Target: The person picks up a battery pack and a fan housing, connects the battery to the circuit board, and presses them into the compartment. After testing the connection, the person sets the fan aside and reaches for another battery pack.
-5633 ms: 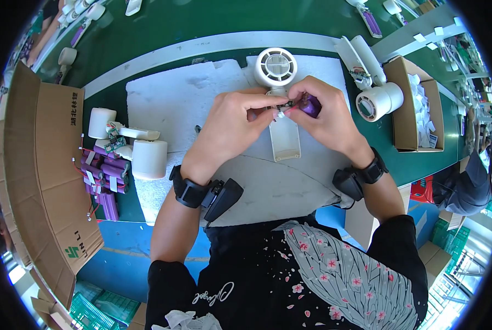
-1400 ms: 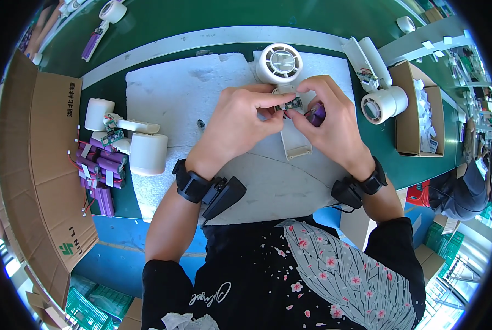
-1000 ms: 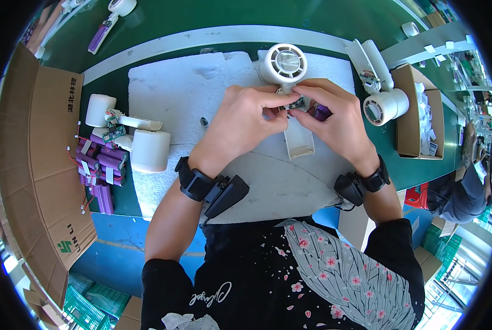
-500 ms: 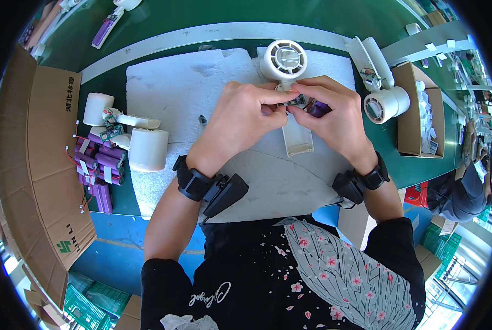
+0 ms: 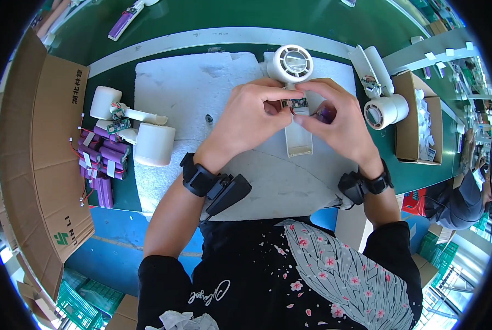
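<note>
In front of me on a white foam sheet lies a handheld fan (image 5: 291,63), its round white head pointing away and its open handle shell (image 5: 299,144) toward me. Over the handle, my left hand (image 5: 248,118) pinches the edge of a small green circuit board (image 5: 296,103) between thumb and fingertips. My right hand (image 5: 342,115) curls around a purple cylindrical battery (image 5: 326,113), its thumb close to the board and thin wires. The fingers partly hide the battery and the board's ends.
At left sit white fan parts (image 5: 154,144) and a pile of purple batteries (image 5: 105,157) with wires, beside a tall cardboard box (image 5: 59,148). Another opened fan (image 5: 386,111) and a carton of small white parts (image 5: 441,129) stand at right. A person (image 5: 457,201) is farther right.
The whole view has shifted slightly. My right thumb has dropped away from the board, showing more of it, and the battery sits deeper among my right fingers. My left hand keeps its pinch.
</note>
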Available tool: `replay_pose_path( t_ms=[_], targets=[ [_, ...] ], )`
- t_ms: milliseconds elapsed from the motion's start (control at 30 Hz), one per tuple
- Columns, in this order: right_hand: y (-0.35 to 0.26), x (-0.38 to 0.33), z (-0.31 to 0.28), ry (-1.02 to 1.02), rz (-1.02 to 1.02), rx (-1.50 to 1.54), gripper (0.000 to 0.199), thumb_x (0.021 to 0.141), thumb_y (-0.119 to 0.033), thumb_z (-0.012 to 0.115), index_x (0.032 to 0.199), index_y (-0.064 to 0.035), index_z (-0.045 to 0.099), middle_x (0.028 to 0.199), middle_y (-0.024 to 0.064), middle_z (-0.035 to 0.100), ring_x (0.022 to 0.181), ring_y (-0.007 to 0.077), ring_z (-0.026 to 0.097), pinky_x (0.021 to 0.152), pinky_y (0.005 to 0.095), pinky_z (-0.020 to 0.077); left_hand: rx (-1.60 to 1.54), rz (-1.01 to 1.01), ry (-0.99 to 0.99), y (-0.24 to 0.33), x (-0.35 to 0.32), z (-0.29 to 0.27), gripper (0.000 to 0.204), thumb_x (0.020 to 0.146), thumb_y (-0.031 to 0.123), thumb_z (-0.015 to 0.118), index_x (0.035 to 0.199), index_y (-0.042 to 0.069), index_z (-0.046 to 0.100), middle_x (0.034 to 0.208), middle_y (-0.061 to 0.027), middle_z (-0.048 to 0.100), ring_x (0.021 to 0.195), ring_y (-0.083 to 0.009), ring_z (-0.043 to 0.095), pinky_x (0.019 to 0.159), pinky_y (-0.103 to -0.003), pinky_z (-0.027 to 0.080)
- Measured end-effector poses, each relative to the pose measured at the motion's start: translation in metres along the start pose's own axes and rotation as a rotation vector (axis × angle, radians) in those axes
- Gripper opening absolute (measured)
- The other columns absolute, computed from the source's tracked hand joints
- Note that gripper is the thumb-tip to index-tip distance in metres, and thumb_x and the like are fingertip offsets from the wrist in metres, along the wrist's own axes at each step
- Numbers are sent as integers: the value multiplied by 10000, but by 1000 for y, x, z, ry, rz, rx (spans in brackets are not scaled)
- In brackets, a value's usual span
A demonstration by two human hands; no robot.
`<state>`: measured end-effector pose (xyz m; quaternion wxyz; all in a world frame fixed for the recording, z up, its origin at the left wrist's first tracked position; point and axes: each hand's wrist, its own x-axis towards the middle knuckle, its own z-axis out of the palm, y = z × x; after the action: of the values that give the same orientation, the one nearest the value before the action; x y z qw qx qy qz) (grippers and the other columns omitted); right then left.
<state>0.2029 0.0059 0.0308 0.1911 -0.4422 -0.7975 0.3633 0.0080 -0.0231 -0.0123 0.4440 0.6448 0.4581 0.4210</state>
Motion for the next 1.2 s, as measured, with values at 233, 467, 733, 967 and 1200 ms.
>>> replay_pose_path(
  t_ms=[233, 467, 733, 967, 1200],
  targets=[
    [12, -11, -14, -191, -59, 136, 689, 723, -6, 682, 1360, -115, 443, 1140, 77, 479, 852, 149, 552, 630, 241, 497, -81, -87, -6, 4, -1, -1, 358, 790, -55, 583, 1123, 34, 682, 1091, -74, 609, 888, -122, 612, 763, -249, 522],
    [7, -11, -31, -141, 120, 162, 574, 756, 15, 653, 1291, -104, 483, 1082, 80, 554, 779, 158, 582, 594, 269, 510, -73, -6, 184, 1, 1, 5, 294, 757, -15, 617, 1029, 56, 704, 963, -89, 644, 738, -167, 645, 679, -273, 529],
    [10, -8, -30, 6, 208, -181, 255, 796, -3, 691, 1041, -20, 620, 972, 85, 657, 707, 164, 648, 590, 285, 515, -54, -30, 201, 0, 2, 8, 282, 745, -40, 620, 1004, 52, 685, 951, -92, 635, 737, -171, 645, 665, -273, 529],
    [10, -20, -26, 75, -303, -372, 90, 756, -7, 735, 821, 24, 680, 959, 122, 688, 780, 242, 674, 659, 314, 541, 21, -37, 198, 2, -2, 12, 307, 753, -69, 601, 1030, 46, 670, 1010, -61, 618, 772, -116, 609, 659, -231, 491],
    [3, -22, -20, 58, -299, -510, 87, 714, 11, 735, 783, 31, 685, 953, 134, 708, 798, 258, 671, 704, 343, 554, 29, -11, 212, 0, -1, 12, 302, 750, -73, 600, 1022, 43, 664, 977, -66, 611, 745, -125, 601, 640, -238, 486]
  ],
)
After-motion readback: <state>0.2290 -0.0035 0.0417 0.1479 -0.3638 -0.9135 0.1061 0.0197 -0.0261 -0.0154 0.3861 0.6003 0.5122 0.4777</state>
